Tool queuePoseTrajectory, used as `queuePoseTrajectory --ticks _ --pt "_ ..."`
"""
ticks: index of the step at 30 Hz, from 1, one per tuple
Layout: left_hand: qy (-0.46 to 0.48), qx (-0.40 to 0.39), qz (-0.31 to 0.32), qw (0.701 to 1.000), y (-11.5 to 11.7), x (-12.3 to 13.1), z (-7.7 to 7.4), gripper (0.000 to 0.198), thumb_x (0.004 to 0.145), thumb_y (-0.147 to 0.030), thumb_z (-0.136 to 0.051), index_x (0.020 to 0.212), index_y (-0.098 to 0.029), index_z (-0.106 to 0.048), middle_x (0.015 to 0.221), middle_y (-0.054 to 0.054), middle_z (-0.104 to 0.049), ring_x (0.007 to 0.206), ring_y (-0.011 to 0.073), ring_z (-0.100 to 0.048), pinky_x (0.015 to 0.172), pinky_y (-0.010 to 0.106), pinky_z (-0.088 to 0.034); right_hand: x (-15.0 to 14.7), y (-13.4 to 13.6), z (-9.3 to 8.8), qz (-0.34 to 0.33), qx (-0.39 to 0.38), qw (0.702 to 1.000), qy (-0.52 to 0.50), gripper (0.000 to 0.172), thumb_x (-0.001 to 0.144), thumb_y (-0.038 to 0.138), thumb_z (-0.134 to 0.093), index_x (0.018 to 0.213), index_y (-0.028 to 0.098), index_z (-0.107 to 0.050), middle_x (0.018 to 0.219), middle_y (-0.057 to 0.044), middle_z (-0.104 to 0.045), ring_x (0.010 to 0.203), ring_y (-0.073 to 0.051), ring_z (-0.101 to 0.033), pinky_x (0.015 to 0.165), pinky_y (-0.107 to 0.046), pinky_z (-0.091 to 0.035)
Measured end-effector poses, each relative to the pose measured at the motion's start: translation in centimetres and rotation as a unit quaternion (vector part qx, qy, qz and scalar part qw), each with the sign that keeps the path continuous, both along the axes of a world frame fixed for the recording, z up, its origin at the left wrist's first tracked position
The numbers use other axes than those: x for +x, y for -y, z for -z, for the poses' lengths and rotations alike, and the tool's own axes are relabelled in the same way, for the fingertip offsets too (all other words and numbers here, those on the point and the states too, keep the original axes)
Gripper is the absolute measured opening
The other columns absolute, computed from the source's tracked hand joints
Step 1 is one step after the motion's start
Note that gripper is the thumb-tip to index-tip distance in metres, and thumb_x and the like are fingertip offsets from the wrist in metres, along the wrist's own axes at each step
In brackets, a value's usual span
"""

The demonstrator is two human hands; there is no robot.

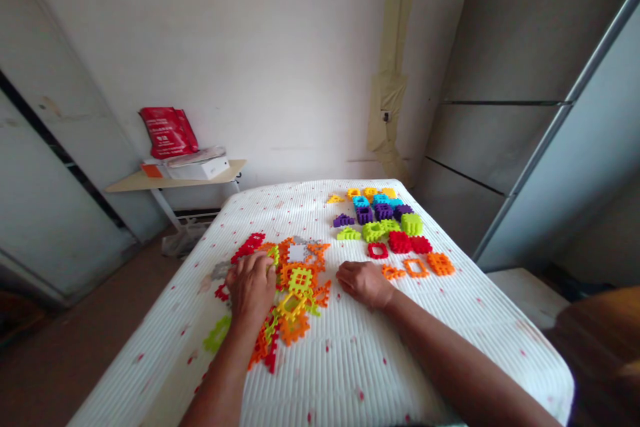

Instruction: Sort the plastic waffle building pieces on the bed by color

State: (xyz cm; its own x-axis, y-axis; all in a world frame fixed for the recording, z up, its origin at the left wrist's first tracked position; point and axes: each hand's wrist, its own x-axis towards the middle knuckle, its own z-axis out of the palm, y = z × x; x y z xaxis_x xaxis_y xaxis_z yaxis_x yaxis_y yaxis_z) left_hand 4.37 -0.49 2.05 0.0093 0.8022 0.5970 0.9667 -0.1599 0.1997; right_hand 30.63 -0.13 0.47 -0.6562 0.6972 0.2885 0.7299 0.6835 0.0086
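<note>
A loose pile of notched plastic building pieces in orange, red, lime, yellow and grey lies left of centre on the covered table. My left hand [254,283] rests over the left side of this pile, fingers apart and bent down among the pieces. Close by are a lime window piece [301,279], a yellow frame piece [293,305] and a grey square piece [297,253]. To the right of the pile, low over the cover, my right hand [365,283] is closed, its curled fingertips hidden. Just beyond it lies a small orange piece [393,272].
Sorted colour rows run along the right side: orange squares [441,264], red pieces [400,242], lime pieces [411,224], purple pieces [365,215], blue pieces and yellow pieces. A side table [131,181] with boxes and a red bag [167,132] stands back left; a refrigerator [493,127] stands right.
</note>
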Motion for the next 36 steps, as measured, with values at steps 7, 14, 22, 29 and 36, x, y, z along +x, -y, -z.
queuePoseTrajectory --ticks 7,14,22,29,36 --pt "0.254 0.023 0.059 0.965 -0.3 0.5 0.1 0.023 0.080 -0.029 -0.040 0.084 -0.018 -0.061 0.085 0.007 -0.066 0.082 0.0208 -0.059 0.077 0.033 -0.045 0.1 -0.3 0.2 -0.008 0.002 0.999 -0.033 0.023 0.090 0.016 -0.039 0.073 0.016 -0.055 0.073 -0.004 -0.057 0.062 -0.011 -0.052 0.055 -0.023 -0.031" --pt "0.567 -0.065 0.092 0.816 0.1 3.1 -0.2 0.030 0.069 -0.040 -0.058 0.083 -0.015 -0.064 0.053 -0.004 -0.053 0.048 0.0107 -0.049 0.047 0.021 -0.038 0.3 -0.5 0.5 -0.010 0.012 0.998 -0.065 0.024 0.089 0.015 -0.038 0.075 0.016 -0.057 0.075 -0.005 -0.060 0.065 -0.012 -0.056 0.056 -0.022 -0.036" --pt "0.611 -0.114 0.114 0.775 0.4 4.8 0.8 0.034 0.063 -0.040 -0.065 0.082 -0.012 -0.065 0.054 -0.002 -0.058 0.045 0.0091 -0.052 0.045 0.019 -0.039 -0.7 -0.3 0.0 0.002 0.084 0.967 -0.239 0.027 0.089 0.030 -0.047 0.112 0.018 -0.056 0.111 -0.012 -0.061 0.102 -0.020 -0.057 0.084 -0.033 -0.048" --pt "0.584 -0.137 0.109 0.793 0.4 5.2 0.9 0.032 0.063 -0.040 -0.064 0.080 -0.013 -0.065 0.057 -0.002 -0.060 0.044 0.0101 -0.053 0.046 0.021 -0.043 -4.5 0.6 -1.5 0.004 0.073 0.986 -0.148 0.052 0.079 0.033 -0.061 0.126 0.015 -0.048 0.128 -0.014 -0.051 0.106 -0.026 -0.050 0.086 -0.040 -0.047" --pt "0.571 -0.154 0.139 0.795 0.0 4.8 1.6 0.032 0.065 -0.041 -0.064 0.080 -0.012 -0.065 0.051 -0.003 -0.055 0.044 0.0101 -0.050 0.045 0.021 -0.040 -5.1 0.5 -1.3 0.020 0.040 0.990 -0.134 0.049 0.080 0.031 -0.059 0.126 0.017 -0.048 0.127 -0.013 -0.052 0.108 -0.025 -0.048 0.086 -0.038 -0.044"
